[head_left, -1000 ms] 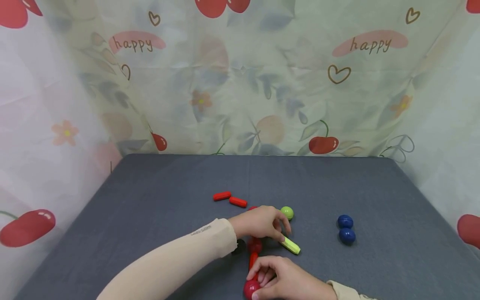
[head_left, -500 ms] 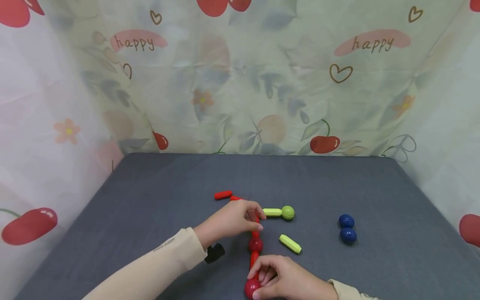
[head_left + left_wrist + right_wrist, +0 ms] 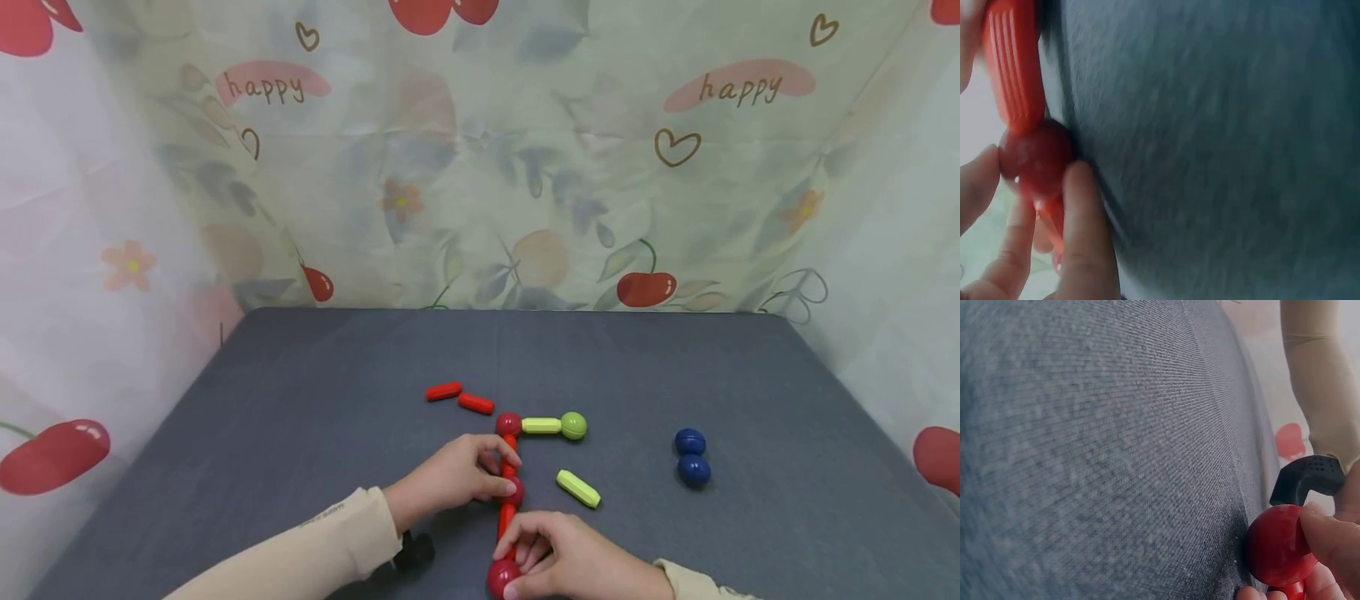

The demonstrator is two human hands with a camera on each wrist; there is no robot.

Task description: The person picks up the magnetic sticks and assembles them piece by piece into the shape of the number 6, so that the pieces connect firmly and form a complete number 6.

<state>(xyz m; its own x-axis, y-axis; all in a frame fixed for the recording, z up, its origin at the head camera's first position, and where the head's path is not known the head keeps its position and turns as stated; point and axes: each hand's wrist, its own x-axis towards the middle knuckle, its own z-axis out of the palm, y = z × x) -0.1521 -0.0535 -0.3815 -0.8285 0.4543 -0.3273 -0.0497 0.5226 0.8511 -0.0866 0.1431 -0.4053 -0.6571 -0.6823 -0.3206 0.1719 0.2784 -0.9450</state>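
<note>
A chain of red balls and red rods runs toward me over the dark table. My left hand (image 3: pixel 457 473) has its thumb and fingers around the middle red ball (image 3: pixel 1036 159), below a grooved red rod (image 3: pixel 1015 69). At the near end my right hand (image 3: pixel 577 557) pinches another red ball (image 3: pixel 1280 545) between thumb and fingers. The far red ball (image 3: pixel 507 423) bears a yellow-green rod (image 3: pixel 542 426) that ends in a green ball (image 3: pixel 573 426). A loose yellow-green rod (image 3: pixel 578 488) lies right of the chain.
Two red rods (image 3: pixel 444 391) lie beyond the chain, to the left. Two dark blue balls (image 3: pixel 693 471) sit together at the right. A black wrist camera (image 3: pixel 414 553) hangs under the left sleeve. A printed curtain (image 3: pixel 480 167) closes off the table's (image 3: pixel 337 358) back.
My left hand has come back from beside the loose yellow-green rod, past the chain's far part, to the middle red ball. My right hand has stayed on the near ball.
</note>
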